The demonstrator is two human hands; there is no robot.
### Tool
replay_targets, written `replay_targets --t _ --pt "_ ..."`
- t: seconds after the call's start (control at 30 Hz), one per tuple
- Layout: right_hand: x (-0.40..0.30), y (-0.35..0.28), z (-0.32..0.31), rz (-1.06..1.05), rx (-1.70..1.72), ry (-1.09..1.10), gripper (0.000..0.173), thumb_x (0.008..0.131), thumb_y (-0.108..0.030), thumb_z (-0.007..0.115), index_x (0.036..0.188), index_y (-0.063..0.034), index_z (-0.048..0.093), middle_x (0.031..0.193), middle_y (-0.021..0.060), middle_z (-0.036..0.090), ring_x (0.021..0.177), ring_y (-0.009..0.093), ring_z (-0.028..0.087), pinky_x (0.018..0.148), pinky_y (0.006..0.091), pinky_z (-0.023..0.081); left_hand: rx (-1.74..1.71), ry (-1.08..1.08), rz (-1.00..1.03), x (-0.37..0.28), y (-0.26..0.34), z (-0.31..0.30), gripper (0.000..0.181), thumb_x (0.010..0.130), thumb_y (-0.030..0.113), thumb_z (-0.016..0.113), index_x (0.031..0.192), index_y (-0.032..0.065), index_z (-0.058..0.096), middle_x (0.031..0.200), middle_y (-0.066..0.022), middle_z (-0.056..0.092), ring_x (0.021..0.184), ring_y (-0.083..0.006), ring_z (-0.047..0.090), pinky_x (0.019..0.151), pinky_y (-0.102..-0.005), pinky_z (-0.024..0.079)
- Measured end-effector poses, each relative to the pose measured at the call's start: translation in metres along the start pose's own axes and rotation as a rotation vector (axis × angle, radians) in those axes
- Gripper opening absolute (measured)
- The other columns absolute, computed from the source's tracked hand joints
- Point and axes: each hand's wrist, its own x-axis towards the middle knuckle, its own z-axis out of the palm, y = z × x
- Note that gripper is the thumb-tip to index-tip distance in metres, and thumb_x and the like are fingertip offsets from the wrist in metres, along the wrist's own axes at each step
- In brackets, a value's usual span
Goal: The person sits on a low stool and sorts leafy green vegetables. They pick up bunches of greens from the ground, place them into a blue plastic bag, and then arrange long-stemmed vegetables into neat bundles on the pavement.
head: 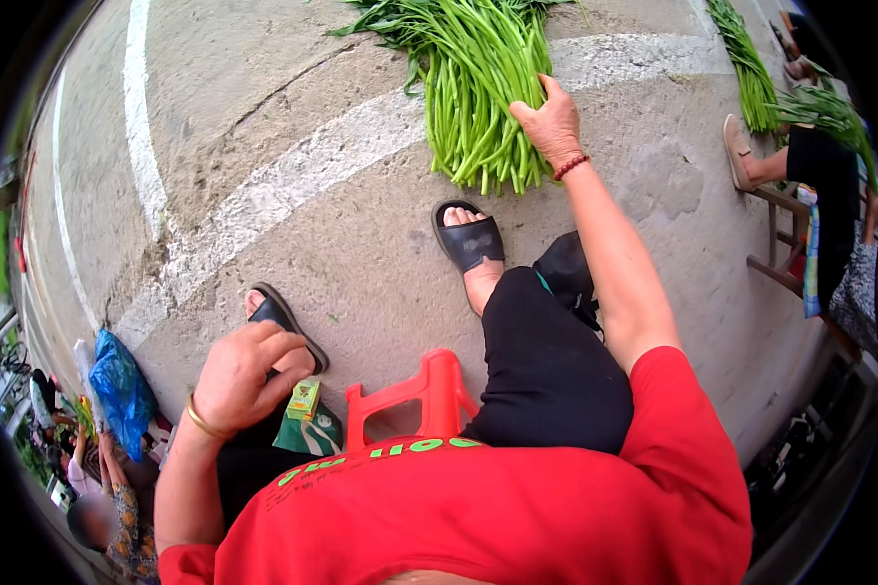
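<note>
A large heap of leafy greens with long green stems (483,110) lies on the concrete ground, cut ends towards me. My right hand (552,124) rests at the heap's right edge, thumb and fingers apart over the outer stems; whether it grips any of them cannot be told. A dark red bead bracelet (572,167) circles that wrist. My left hand (245,373) hovers over my left sandal with its fingers loosely curled and no object visible in it. It wears a gold-coloured bangle (206,420). The red plastic stool (439,387) is under me.
A green bag (304,435) with a small yellow-green box (304,398) lies by my left leg, a black bag (567,270) by my right. Another person sits on a wooden chair (775,270) near more greens (750,80). Far left are a blue plastic bag (117,387) and other people.
</note>
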Motion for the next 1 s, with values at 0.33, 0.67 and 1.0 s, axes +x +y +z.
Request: replay_targets --t 0.33,0.67,1.0 --pt "0.012 0.043 -0.003 -0.003 0.007 -0.149 0.090 0.076 -0.063 0.070 0.130 0.0076 0.053 0.128 0.0307 0.055 0.123 0.037 0.052 0.105 0.0423 0.041 -0.379 0.265 -0.055 0.266 -0.050 0.062 0.040 0.090 0.028 0.069 0.119 0.0006 0.062 0.101 -0.0133 0.069 0.088 -0.0199 0.067 0.080 -0.0321 0.055" --pt "0.037 0.082 -0.016 0.371 0.417 -0.300 0.082 0.088 -0.065 0.055 0.144 -0.0065 0.044 0.149 0.0161 0.041 0.134 0.026 0.042 0.112 0.0437 0.028 -0.767 0.324 -0.139 0.330 -0.048 0.089 0.073 0.079 0.059 0.073 0.116 -0.0035 0.065 0.109 -0.0160 0.069 0.100 -0.0221 0.065 0.089 -0.0343 0.051" --pt "0.020 0.003 0.033 0.041 -0.198 -0.202 0.054 0.096 -0.048 0.049 0.099 0.0022 0.068 0.097 0.0240 0.068 0.097 0.038 0.063 0.084 0.0439 0.051 -0.798 0.334 -0.347 0.384 -0.012 0.077 0.117 0.058 0.074 0.077 0.125 -0.0187 0.050 0.120 -0.0303 0.061 0.114 -0.0322 0.062 0.094 -0.0363 0.050"
